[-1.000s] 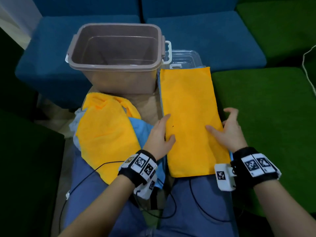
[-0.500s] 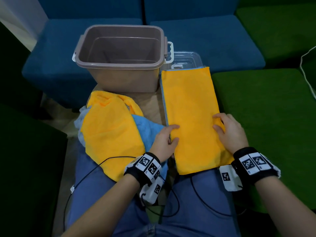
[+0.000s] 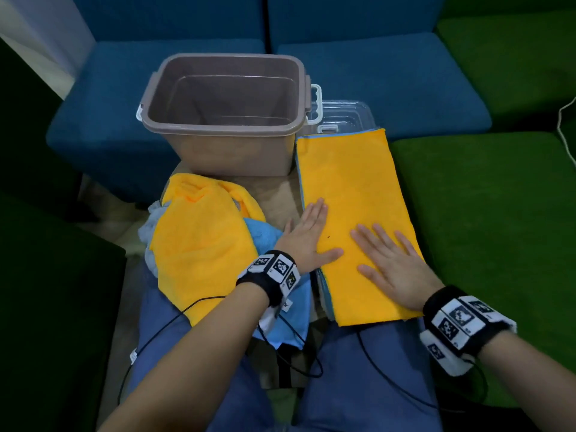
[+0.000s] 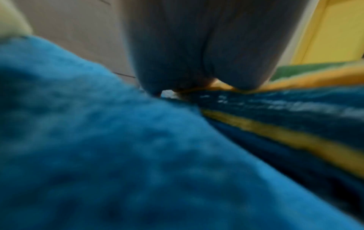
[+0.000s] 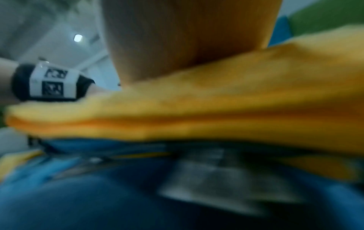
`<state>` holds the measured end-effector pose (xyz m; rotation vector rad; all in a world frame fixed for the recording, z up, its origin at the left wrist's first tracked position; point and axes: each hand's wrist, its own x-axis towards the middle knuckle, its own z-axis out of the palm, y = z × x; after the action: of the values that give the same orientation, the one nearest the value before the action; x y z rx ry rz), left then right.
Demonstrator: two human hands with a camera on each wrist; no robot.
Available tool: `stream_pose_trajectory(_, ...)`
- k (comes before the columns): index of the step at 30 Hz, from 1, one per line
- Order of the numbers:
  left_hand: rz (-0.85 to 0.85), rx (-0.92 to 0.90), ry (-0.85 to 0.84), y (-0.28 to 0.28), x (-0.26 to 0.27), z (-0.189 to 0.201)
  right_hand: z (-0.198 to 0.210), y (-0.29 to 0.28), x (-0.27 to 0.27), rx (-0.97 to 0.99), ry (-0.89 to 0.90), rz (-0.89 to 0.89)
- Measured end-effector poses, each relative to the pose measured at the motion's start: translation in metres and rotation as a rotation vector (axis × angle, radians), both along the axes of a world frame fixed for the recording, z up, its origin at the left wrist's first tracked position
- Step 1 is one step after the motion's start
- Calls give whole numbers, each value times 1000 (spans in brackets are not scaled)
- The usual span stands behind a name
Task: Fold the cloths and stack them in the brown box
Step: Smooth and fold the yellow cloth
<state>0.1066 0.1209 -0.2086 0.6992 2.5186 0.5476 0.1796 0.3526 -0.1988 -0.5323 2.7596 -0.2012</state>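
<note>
A folded orange cloth (image 3: 352, 194) lies as a long strip on top of a stack of folded cloths, right of the brown box (image 3: 224, 110). The box stands empty at the back. My left hand (image 3: 307, 232) lies flat with straight fingers on the strip's left edge. My right hand (image 3: 386, 260) presses flat, fingers spread, on its near half. In the right wrist view the orange cloth (image 5: 216, 101) fills the middle, with blue layers beneath. A loose pile of orange cloth (image 3: 199, 244) and blue cloth (image 3: 261, 238) sits on my lap at the left.
A clear plastic lid (image 3: 343, 116) lies behind the stack, beside the box's white handle (image 3: 315, 102). Blue seat cushions (image 3: 389, 79) are behind, green ones (image 3: 486, 194) on the right. Black cables (image 3: 187, 310) run from my wrist bands over my blue trousers.
Both hands went from curled at the strip's side edges to lying flat on top of it. The left slid forward along the left edge; the right moved inward onto the cloth.
</note>
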Motion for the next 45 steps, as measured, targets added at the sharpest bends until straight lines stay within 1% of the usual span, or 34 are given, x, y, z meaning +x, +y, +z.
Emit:
stream_pose_trajectory(4, -46, -50, -31, -2, -8, 5, -2, 24, -10, -10, -20, -175)
stream_pose_trajectory(6, -60, -63, -36, -3, -7, 7, 0, 23, -18, 16, -21, -231)
stream_pose_trajectory(8, -67, -113, -28, -2, -7, 11, 7, 17, -30, 17, -11, -279)
stream_pose_trajectory(10, -74, -212, 36, 8, -10, 22, 15, 7, -45, -7, 3, -242)
stream_pose_trajectory(11, -69, -237, 84, 16, -14, 28, 19, 2, -53, -17, 7, -194)
stream_pose_trajectory(12, -50, -223, 111, 25, -21, 35, 21, -3, -62, -26, 1, -147)
stream_pose_trajectory(14, 12, -147, 65, 39, -41, 46, 21, -10, -81, -29, -47, -80)
stream_pose_trajectory(15, 25, -147, 30, 42, -53, 48, 20, -11, -90, -18, -70, -60)
stream_pose_trajectory(16, 24, -183, 9, 41, -64, 49, 19, -10, -98, -2, -77, -52)
stream_pose_trajectory(18, 17, -273, 1, 34, -83, 44, 17, -3, -112, 25, -62, -82)
stream_pose_trajectory(19, 24, -293, -2, 29, -89, 41, 17, 2, -118, 25, -58, -126)
stream_pose_trajectory(21, 28, -288, -10, 25, -95, 34, 16, 11, -127, 11, -72, -232)
stream_pose_trajectory(23, 23, -277, -3, 26, -95, 28, 16, 17, -134, -3, -105, -299)
stream_pose_trajectory(28, 24, -253, 14, 26, -97, 20, 35, 11, -145, 96, -145, -323)
stream_pose_trajectory(31, 17, -246, 21, 25, -98, 19, 43, -1, -125, 48, -153, -316)
stream_pose_trajectory(35, 21, -247, 30, 25, -96, 21, 30, -9, -69, -24, -217, -226)
stream_pose_trajectory(40, 39, -258, 67, 24, -91, 24, 15, 10, -9, -76, -134, -231)
stream_pose_trajectory(43, 27, -290, 94, 24, -84, 28, 15, 22, 26, -86, -150, -222)
stream_pose_trajectory(45, -8, -370, 144, 29, -74, 37, 20, 32, 39, -68, -180, -194)
